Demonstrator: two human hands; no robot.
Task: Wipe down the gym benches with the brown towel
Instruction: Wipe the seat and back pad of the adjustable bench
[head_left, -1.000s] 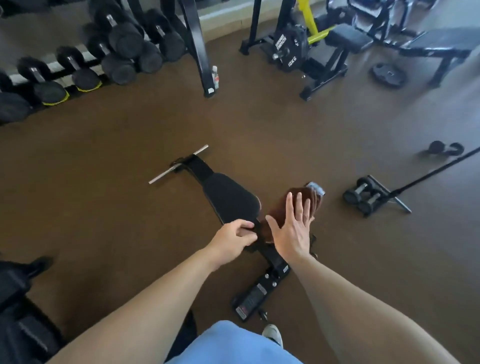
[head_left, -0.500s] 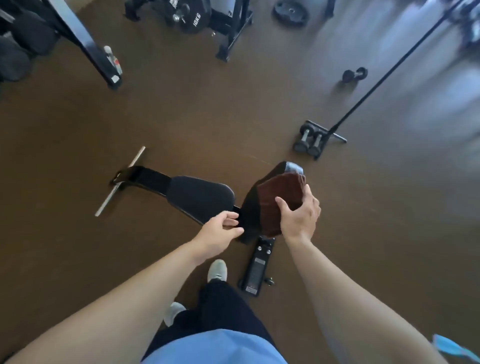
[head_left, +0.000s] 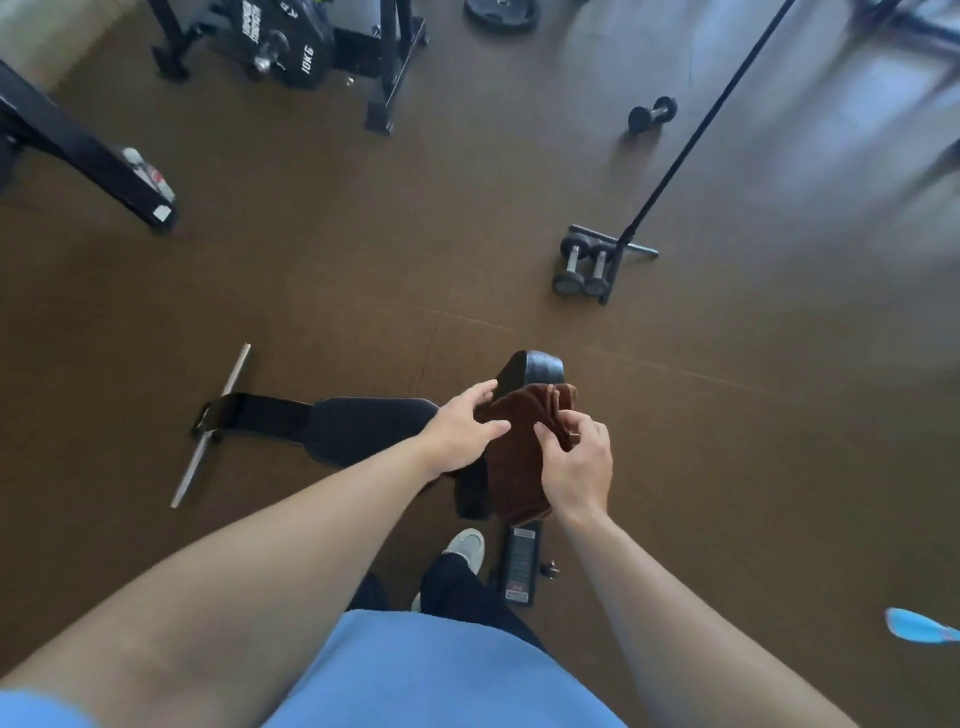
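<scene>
A person in a blue top is standing over a low adjustable bench (head_left: 363, 428) on a brown gym floor (head_left: 322, 291), its black backrest pad (head_left: 537, 366) tilted up toward the camera. The brown towel (head_left: 522, 462) is draping down the raised pad, apparently laid there so the upholstery can be rubbed along its length. The right hand (head_left: 576, 470) is pinching a fold of the cloth between thumb and curled fingers, seemingly gathering it into a firmer wad. The left hand (head_left: 460, 431) is lying mostly open, fingers nearly straight, its fingertips touching the pad's edge and the towel's upper corner, likely steadying both. A pair of dumbbells (head_left: 582, 267) is sitting well apart beside a long black bar (head_left: 701, 124). Wiping appears to be only beginning.
</scene>
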